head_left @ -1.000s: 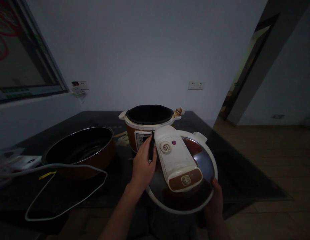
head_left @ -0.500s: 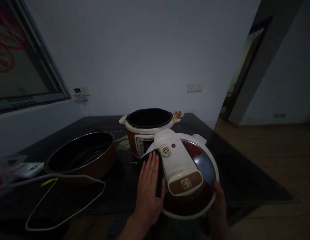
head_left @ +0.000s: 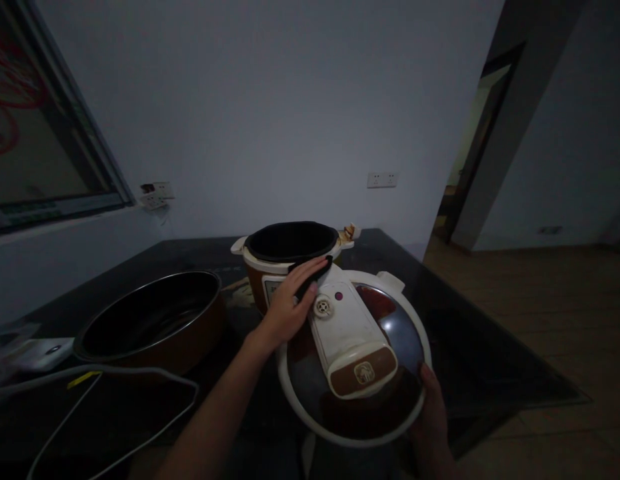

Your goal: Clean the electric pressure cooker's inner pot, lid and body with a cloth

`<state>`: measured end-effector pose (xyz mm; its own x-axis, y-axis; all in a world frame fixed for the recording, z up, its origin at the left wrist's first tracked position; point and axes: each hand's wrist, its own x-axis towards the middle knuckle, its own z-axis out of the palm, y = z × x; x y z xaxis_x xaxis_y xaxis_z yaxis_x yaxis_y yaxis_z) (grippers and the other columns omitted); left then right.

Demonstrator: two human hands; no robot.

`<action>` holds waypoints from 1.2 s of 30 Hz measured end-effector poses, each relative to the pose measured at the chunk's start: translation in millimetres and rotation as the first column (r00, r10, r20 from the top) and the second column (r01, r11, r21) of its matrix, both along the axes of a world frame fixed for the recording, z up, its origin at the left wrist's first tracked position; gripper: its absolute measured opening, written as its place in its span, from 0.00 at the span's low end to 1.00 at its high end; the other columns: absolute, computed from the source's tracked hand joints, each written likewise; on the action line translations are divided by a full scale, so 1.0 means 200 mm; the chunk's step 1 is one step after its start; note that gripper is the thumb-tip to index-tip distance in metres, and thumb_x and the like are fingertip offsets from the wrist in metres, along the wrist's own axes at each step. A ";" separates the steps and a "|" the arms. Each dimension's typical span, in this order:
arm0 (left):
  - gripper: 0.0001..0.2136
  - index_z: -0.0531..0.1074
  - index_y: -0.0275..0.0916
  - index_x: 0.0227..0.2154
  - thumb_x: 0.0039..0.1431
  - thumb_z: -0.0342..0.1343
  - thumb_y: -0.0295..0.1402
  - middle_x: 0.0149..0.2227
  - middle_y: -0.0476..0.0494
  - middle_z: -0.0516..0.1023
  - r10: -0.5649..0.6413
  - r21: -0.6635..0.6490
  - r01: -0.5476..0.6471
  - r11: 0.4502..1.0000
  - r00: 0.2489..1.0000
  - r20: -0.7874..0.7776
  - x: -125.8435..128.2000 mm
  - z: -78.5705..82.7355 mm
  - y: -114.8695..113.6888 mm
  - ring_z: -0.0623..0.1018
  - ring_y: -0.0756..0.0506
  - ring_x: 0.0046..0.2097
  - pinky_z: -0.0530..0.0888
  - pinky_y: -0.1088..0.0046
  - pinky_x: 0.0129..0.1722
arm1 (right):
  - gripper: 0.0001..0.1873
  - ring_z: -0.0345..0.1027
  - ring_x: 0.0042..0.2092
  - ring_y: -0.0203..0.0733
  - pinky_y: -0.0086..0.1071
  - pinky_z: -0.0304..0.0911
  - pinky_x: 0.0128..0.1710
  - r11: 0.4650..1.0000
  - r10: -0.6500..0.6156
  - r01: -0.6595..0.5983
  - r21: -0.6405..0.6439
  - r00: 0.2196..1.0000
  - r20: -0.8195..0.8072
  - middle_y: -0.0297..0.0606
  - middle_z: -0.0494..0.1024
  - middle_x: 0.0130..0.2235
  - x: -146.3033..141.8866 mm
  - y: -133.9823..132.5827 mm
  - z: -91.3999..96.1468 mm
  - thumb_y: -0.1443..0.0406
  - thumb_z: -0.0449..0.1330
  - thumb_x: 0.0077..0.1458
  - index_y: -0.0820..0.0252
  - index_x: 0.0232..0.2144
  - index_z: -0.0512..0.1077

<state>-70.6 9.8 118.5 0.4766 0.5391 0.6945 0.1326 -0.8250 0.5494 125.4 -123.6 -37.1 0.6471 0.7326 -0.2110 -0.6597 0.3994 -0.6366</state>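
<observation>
A round pressure cooker lid [head_left: 355, 340], white-rimmed with a shiny dark face and a white handle bar, is tilted toward me. My right hand [head_left: 430, 407] grips its lower right rim, with part of the fingers hidden behind the lid. Against the upper left end of the handle bar, my left hand [head_left: 290, 303] presses a black cloth [head_left: 310, 280], which lies under its fingers. Just behind the lid stands the open cooker body [head_left: 255, 277], brown and white with a dark inner pot and a control panel partly covered by my left hand.
A brown pan [head_left: 195, 333] with a dark inside and a white handle [head_left: 47, 353] stands on the black table [head_left: 490, 373] at left. A pale cable [head_left: 165, 373] loops in front of it. Wall sockets [head_left: 383, 179] sit behind.
My left hand with the cloth has moved up from the lid's left side to the upper end of its handle bar. My right hand keeps its hold. The view has shifted slightly.
</observation>
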 end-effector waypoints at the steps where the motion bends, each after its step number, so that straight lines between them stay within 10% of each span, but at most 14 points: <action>1: 0.19 0.69 0.40 0.56 0.66 0.44 0.35 0.59 0.42 0.70 -0.020 -0.012 0.020 1.000 1.000 -0.022 0.01 0.03 0.03 0.67 0.44 0.62 0.58 0.64 0.63 | 0.22 0.77 0.40 0.53 0.48 0.69 0.48 1.000 -0.002 0.002 0.006 1.000 0.011 0.35 0.83 0.31 0.00 0.00 0.00 0.57 0.70 0.36 0.56 0.37 0.75; 11: 0.17 0.72 0.39 0.50 0.64 0.45 0.36 0.55 0.41 0.75 -0.108 -0.087 0.091 0.992 0.970 -0.217 0.08 0.19 0.07 0.71 0.43 0.58 0.62 0.60 0.61 | 0.20 0.77 0.37 0.52 0.49 0.70 0.45 1.000 0.008 -0.011 0.029 0.995 0.096 0.34 0.82 0.29 0.01 0.00 -0.02 0.55 0.68 0.40 0.55 0.37 0.75; 19: 0.20 0.73 0.42 0.51 0.68 0.38 0.38 0.52 0.43 0.77 -0.289 0.118 0.303 0.946 0.950 -0.121 0.01 0.06 -0.06 0.72 0.43 0.57 0.63 0.60 0.60 | 0.19 0.76 0.30 0.44 0.39 0.73 0.35 0.999 -0.016 0.012 0.044 0.997 0.071 0.32 0.82 0.31 0.01 0.01 -0.02 0.57 0.69 0.38 0.54 0.35 0.75; 30: 0.30 0.38 0.46 0.68 0.66 0.43 0.32 0.71 0.42 0.42 0.226 0.194 -0.192 0.962 0.960 -0.167 -0.06 -0.27 -0.33 0.49 0.42 0.69 0.54 0.58 0.65 | 0.15 0.77 0.35 0.47 0.45 0.71 0.44 0.998 0.027 -0.031 0.062 0.997 0.075 0.32 0.82 0.32 0.02 0.01 -0.07 0.57 0.67 0.44 0.53 0.35 0.75; 36: 0.31 0.35 0.42 0.68 0.66 0.41 0.28 0.71 0.41 0.37 0.301 0.277 -0.238 0.931 0.930 -0.210 -0.06 -0.34 -0.39 0.44 0.42 0.70 0.51 0.56 0.66 | 0.16 0.76 0.43 0.53 0.48 0.69 0.47 0.996 0.049 -0.056 0.072 0.995 0.092 0.35 0.83 0.33 0.02 0.01 -0.07 0.55 0.65 0.46 0.54 0.37 0.75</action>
